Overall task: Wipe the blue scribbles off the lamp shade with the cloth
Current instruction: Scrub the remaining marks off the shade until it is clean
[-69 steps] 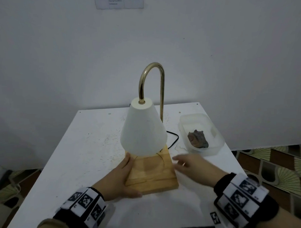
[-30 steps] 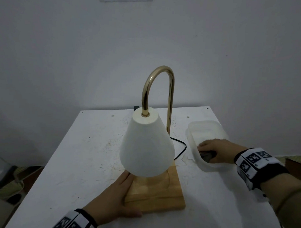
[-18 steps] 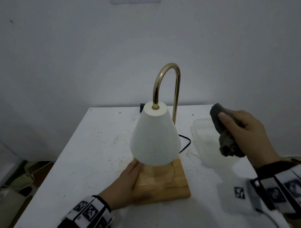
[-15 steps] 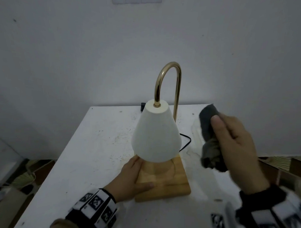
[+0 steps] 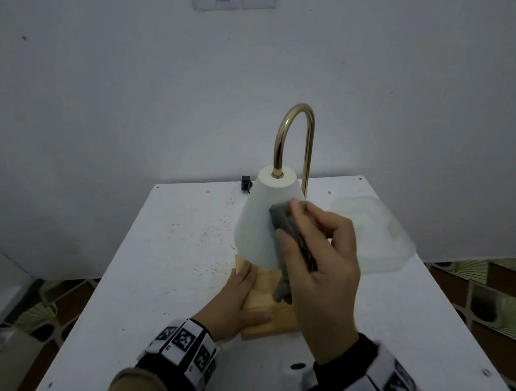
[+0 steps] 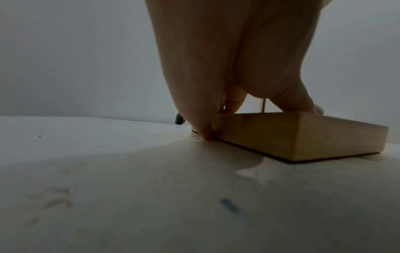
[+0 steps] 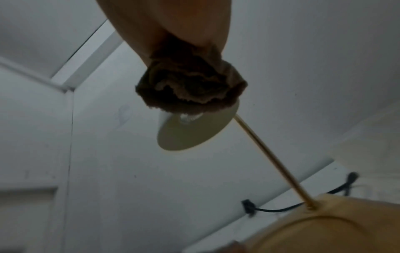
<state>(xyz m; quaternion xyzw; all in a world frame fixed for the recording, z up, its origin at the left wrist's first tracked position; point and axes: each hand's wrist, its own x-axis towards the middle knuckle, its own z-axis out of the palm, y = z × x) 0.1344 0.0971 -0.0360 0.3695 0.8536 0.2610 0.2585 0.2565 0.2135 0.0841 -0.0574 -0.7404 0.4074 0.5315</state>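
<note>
Wiping step is just starting. Right hand (image 5: 321,265) has fingers and thumb curled round the bunched dark cloth (image 5: 287,234), with the wad pressed between its fingertips and the right-hand face of the white lamp shade (image 5: 261,221); a loose tail hangs below the thumb. The right wrist view shows the cloth (image 7: 190,85) at the shade's rim (image 7: 194,130). Left hand (image 5: 235,305) lies fairly flat on the wooden base (image 5: 264,306), fingers along its left edge and thumb across the near corner, pinning the lamp to the table (image 5: 160,265). No blue scribbles are visible on the side facing the head camera; they are likely under the cloth or round the far side. Next move calls for firm rubbing strokes while the left hand keeps the base steady, since the shade hangs from a thin gold arm (image 5: 294,138). The empty clear tray (image 5: 375,243) sits beyond the right knuckles.
</note>
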